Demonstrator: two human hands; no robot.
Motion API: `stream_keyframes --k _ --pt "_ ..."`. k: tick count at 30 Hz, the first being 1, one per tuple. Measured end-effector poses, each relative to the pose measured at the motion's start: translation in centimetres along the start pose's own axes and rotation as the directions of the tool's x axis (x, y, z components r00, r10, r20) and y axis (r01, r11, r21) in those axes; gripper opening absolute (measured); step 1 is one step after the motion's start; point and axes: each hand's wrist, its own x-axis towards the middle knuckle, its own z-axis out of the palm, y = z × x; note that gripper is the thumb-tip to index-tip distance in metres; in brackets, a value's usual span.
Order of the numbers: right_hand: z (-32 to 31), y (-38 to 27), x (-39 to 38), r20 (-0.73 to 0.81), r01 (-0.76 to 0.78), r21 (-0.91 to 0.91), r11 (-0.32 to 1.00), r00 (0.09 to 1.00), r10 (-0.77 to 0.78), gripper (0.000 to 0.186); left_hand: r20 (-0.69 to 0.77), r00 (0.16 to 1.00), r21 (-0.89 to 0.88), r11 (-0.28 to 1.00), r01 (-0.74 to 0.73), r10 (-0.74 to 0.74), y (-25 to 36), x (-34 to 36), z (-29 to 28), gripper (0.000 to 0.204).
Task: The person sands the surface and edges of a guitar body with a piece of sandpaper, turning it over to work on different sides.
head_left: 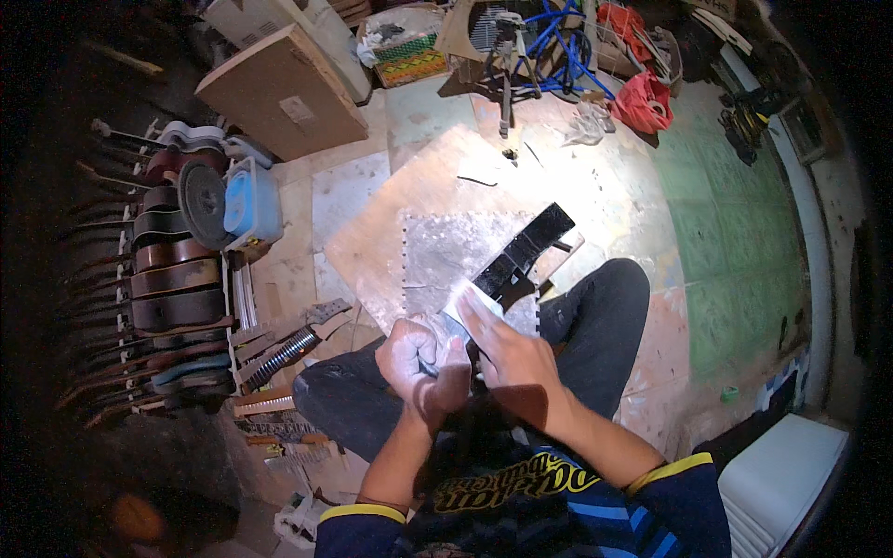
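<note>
My left hand (420,363), dusted white, is curled into a fist close in front of me. What it grips is mostly hidden between my two hands. Beside it, my right hand (514,361) presses its fingers along a small white sheet (458,305), perhaps paper or cloth; the fingers are slightly blurred. Just past the fingertips lies a long, glossy black block-like piece (535,237), slanting up to the right. It rests over a dusty grey mat (433,244) with toothed edges, on a tan board (367,244).
Guitar-like bodies (177,279) stand in a row at left, near a blue tub (251,205). A file-like tool with a coiled grip (290,349) lies by my left knee. Farther off are a cardboard panel (288,107), blue tubing (567,46) and a red bag (642,104).
</note>
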Motion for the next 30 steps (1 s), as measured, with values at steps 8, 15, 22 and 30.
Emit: stream_keyframes --k 8,15,22,30 --pt "0.4 0.4 0.3 -0.052 0.033 0.024 0.999 0.998 -0.032 0.078 -0.034 0.999 0.047 0.999 0.005 -0.004 0.0 1.1 -0.1 0.030" --pt "-0.3 -0.2 0.0 0.017 0.012 0.080 0.997 1.000 -0.013 0.081 -0.062 0.996 -0.023 0.998 0.057 -0.058 -0.3 2.3 -0.5 0.029" --pt "1.5 0.5 -1.2 -0.132 0.119 0.165 0.979 0.986 -0.098 0.073 -0.033 0.995 -0.032 0.995 0.095 -0.096 0.4 2.5 -0.4 0.028" --pt "1.1 0.2 -0.9 -0.073 0.075 0.164 0.984 0.995 -0.064 0.077 -0.053 0.980 -0.072 0.979 0.189 -0.193 0.2 3.3 -0.9 0.029"
